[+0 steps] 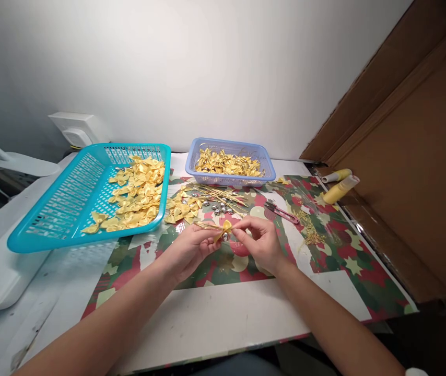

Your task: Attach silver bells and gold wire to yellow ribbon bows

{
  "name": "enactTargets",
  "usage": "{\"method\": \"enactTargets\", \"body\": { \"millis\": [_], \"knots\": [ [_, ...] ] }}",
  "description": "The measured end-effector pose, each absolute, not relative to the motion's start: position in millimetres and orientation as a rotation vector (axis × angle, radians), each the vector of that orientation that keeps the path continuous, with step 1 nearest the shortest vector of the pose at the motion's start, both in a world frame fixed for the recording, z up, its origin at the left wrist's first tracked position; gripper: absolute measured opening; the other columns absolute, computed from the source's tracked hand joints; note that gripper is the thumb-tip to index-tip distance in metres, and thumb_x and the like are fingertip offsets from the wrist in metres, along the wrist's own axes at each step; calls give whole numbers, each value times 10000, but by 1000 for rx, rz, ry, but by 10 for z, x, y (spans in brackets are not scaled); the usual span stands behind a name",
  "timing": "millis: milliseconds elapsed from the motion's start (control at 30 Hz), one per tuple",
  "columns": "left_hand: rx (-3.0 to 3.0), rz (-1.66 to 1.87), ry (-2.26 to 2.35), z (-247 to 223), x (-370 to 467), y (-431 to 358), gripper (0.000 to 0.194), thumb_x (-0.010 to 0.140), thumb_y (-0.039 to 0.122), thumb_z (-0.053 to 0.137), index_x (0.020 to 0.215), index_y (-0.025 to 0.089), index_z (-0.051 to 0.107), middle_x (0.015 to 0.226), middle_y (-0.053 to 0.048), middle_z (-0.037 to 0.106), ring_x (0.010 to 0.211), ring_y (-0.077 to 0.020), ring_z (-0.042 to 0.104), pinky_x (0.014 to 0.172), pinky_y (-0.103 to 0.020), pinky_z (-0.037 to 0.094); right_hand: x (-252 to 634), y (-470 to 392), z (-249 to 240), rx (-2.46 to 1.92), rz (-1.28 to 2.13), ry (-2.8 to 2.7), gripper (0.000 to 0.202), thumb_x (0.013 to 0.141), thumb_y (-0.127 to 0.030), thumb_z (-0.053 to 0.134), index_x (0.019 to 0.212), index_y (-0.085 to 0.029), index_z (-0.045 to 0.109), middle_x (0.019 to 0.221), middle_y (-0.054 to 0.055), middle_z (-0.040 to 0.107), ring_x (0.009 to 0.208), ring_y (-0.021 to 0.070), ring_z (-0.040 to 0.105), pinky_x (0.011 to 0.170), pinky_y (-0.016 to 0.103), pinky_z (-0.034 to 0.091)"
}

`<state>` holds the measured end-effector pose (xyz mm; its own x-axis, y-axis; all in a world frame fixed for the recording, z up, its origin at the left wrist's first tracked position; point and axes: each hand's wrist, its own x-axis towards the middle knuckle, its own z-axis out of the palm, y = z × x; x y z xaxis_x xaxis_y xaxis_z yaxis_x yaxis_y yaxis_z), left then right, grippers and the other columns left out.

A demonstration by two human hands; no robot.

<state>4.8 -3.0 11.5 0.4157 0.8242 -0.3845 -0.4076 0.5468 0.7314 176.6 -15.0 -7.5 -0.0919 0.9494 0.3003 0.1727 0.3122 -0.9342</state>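
A yellow ribbon bow (226,226) with a small silver bell (225,236) hangs between my two hands above the patterned sheet. My left hand (194,248) pinches the bow from the left, with gold wire ties (207,225) sticking out over its fingers. From the right, my right hand (260,243) has thumb and forefinger pressed together at the bow's edge, on what looks like a thin gold tie. Just beyond the hands lie loose silver bells (221,209), a spread of gold ties (223,196) and a pile of yellow bows (184,209).
A teal basket (167,183) of bows stands at the left, a blue-purple basket (231,180) of finished-looking bows at the back. Small snips (281,212), gold clippings (312,232) and yellow ribbon rolls (340,190) lie right. A lamp base (27,164) is far left.
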Motion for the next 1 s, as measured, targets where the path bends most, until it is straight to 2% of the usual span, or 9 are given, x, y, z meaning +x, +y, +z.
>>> {"method": "enactTargets", "body": {
  "millis": [733,1000],
  "knots": [
    [589,853,861,89,46,-23,205,531,196,834,655,95,707,741,-55,655,713,-108,563,636,-187,490,1780,-174,54,-1045,555,-1736,153,807,-124,573,705,-204,655,623,-6,652,595,127,568,543,258,444],
    [586,889,892,88,65,-33,227,517,202,841,607,119,650,668,-12,624,668,-92,550,613,-183,472,1765,-186,39,-1006,488,-1745,155,798,-98,566,729,-204,656,596,-17,625,559,119,530,565,267,458]
  ]
}}
